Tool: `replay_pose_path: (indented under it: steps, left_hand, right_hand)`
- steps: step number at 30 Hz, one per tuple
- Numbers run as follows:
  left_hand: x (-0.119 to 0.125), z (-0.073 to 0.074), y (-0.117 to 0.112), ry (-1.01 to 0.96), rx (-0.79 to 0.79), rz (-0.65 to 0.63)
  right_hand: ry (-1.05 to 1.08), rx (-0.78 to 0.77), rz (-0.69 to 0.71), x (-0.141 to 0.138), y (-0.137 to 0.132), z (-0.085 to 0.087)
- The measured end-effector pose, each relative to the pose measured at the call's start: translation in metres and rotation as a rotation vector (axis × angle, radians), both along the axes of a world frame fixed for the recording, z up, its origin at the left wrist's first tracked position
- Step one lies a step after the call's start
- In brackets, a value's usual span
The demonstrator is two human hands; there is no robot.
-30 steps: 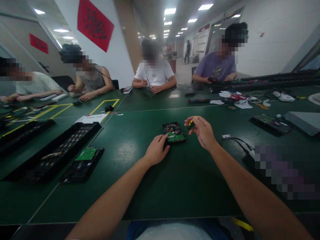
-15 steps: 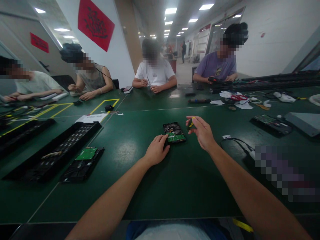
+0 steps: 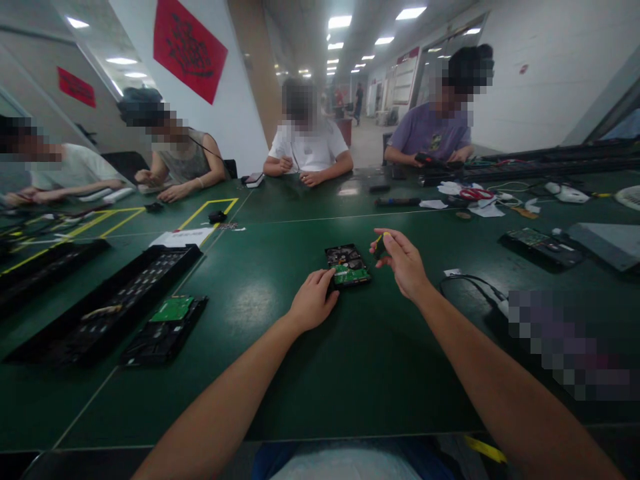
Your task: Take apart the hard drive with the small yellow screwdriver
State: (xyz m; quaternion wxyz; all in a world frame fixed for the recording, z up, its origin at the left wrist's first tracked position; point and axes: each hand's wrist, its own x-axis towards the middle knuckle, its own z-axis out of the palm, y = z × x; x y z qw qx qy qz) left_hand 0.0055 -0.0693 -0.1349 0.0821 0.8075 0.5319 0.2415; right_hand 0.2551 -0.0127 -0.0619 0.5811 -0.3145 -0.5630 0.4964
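In front of me on the green table lies a hard drive, a black body with a green circuit board across its near part. My left hand is closed around its left near corner, fingers on the board's edge and thumb at the side. Just right of the drive and apart from it, my right hand is raised. Its thumb and forefinger pinch a small dark and yellow piece; its exact kind is unclear.
Another hard drive lies at left beside a long black tray. At right are a third drive, a grey box and a cable. Red-handled scissors lie among paper scraps. Several people sit across the table.
The small piece in my right fingers has turned slightly, showing less yellow. My left hand stays on the drive, and the whole view has shifted a little.
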Motion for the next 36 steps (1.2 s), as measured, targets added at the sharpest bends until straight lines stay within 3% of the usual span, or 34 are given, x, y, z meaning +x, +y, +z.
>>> replay_pose_path:
  steps: [36]
  left_hand:
    - [-0.0001,0.0032,-0.0014,-0.012,-0.008,0.002]
  right_hand:
    - [0.075,-0.017,0.01,-0.003,-0.0012,0.0011]
